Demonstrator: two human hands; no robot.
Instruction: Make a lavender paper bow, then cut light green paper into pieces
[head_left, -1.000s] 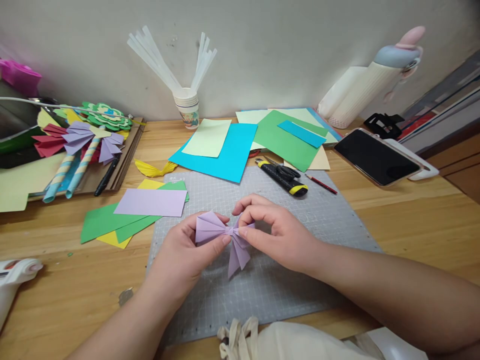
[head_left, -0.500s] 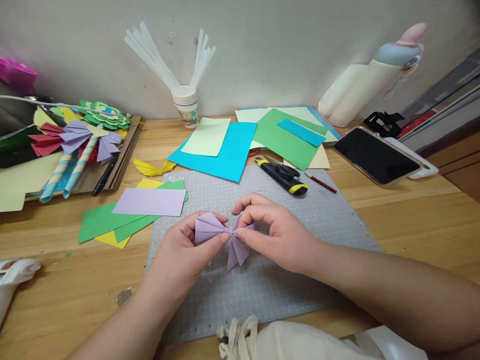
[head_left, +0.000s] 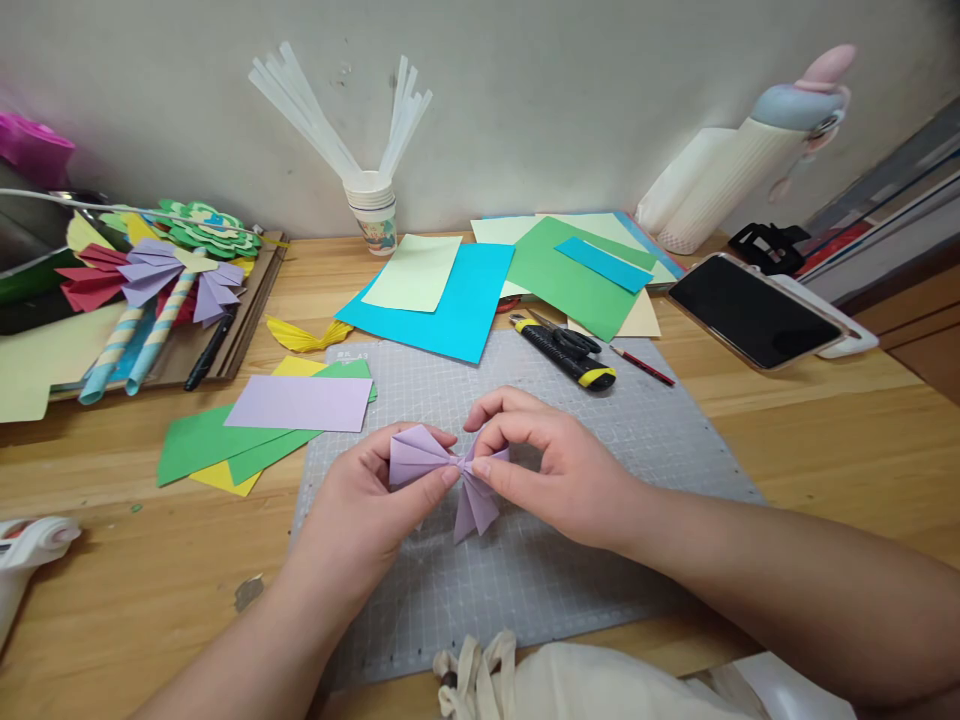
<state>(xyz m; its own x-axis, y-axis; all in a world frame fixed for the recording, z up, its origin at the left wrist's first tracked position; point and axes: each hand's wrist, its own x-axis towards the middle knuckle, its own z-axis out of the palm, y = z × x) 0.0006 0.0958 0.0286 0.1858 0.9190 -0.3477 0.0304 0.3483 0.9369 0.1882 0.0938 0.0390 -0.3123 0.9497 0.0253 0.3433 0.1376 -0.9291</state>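
A folded lilac paper bow (head_left: 420, 455) with pleated fans is held just above a grey cutting mat (head_left: 525, 580). My left hand (head_left: 364, 515) pinches its left fan, thumb and forefinger closed at the narrow middle. My right hand (head_left: 559, 465) pinches the right side of the bow, fingers curled over it and hiding that fan. A lower pleated tail (head_left: 474, 510) hangs down between the two hands.
Sheets of lilac (head_left: 300, 403), green (head_left: 217, 450), cyan (head_left: 450, 300) and green (head_left: 577, 275) paper lie around the mat. A utility knife (head_left: 566, 358), scissors, a red pencil (head_left: 641, 367), a phone (head_left: 750, 312), a cup of sticks (head_left: 371, 215), finished paper crafts (head_left: 161, 275) and a glue gun (head_left: 26, 550) sit nearby.
Both hands keep their pinch on the bow and have barely shifted; the view has moved slightly.
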